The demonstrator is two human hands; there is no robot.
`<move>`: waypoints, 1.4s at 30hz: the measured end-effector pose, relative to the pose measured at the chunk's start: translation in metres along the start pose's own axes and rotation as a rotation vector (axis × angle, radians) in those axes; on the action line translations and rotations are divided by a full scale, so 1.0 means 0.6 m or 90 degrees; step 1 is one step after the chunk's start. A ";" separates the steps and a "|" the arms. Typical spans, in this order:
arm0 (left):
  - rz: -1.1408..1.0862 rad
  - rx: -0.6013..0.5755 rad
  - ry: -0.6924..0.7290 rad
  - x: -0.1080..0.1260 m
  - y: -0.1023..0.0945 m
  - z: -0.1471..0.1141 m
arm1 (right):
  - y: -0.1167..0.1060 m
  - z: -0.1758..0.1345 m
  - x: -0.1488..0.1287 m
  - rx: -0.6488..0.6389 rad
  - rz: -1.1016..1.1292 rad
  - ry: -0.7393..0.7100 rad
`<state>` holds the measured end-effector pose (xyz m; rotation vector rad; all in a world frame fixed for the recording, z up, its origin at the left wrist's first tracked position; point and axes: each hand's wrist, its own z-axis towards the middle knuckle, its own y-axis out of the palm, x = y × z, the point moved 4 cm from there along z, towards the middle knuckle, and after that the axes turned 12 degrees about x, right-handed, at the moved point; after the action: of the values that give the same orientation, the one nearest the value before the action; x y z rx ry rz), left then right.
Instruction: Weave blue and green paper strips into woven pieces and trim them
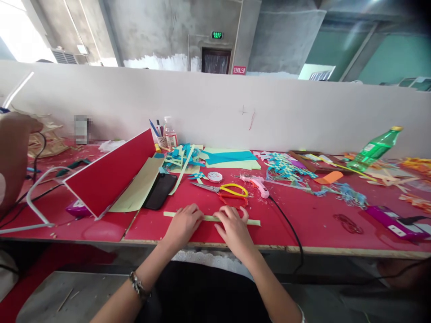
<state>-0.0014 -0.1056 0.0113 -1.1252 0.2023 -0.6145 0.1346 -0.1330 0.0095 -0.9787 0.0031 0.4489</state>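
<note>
A narrow pale-green paper strip (254,222) lies along the front of the red tabletop. My left hand (186,223) has its curled fingers closed on the strip left of its middle. To the right, my right hand (235,226) grips the same strip with bent fingers, its thumb nearer the table edge. Both palms face down, and the fingertips partly hide the paper. Just beyond my hands are scissors (234,190) with yellow and red handles. A pink glue gun (257,184) rests behind my right hand, its black cord running over the edge.
A black phone (160,191) lies left, beside a red upright board (111,175). Blue and green paper strips (183,157) are heaped behind. A tilted green bottle (375,150) and purple power strip (397,223) are at right. Another person's arm (15,148) reaches in at far left.
</note>
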 end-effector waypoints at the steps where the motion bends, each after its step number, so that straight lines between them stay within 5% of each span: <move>1: -0.014 0.004 0.007 0.004 0.002 0.000 | 0.002 0.004 -0.006 -0.001 0.006 -0.017; 5: -0.105 0.010 0.014 0.000 0.012 -0.010 | 0.018 0.010 -0.012 -0.052 0.038 -0.079; 11: -0.144 0.024 -0.049 -0.056 -0.004 -0.047 | 0.012 0.006 0.012 -0.049 0.038 -0.103; 18: -0.129 0.051 -0.048 -0.053 -0.009 -0.070 | 0.041 0.019 -0.037 -0.113 0.173 -0.119; 24: -0.135 0.110 -0.130 -0.084 -0.022 -0.085 | 0.058 0.023 -0.048 -0.094 0.170 -0.083; 33: -0.197 -0.002 -0.213 -0.105 -0.010 -0.068 | 0.059 0.043 -0.044 -0.148 0.233 -0.033; 42: -0.146 0.005 -0.267 -0.108 -0.007 -0.064 | 0.069 0.044 -0.044 -0.137 0.196 -0.009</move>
<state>-0.0731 -0.1009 -0.0116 -1.2535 -0.2930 -0.5650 0.0900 -0.1018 -0.0034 -1.1930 0.0957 0.7511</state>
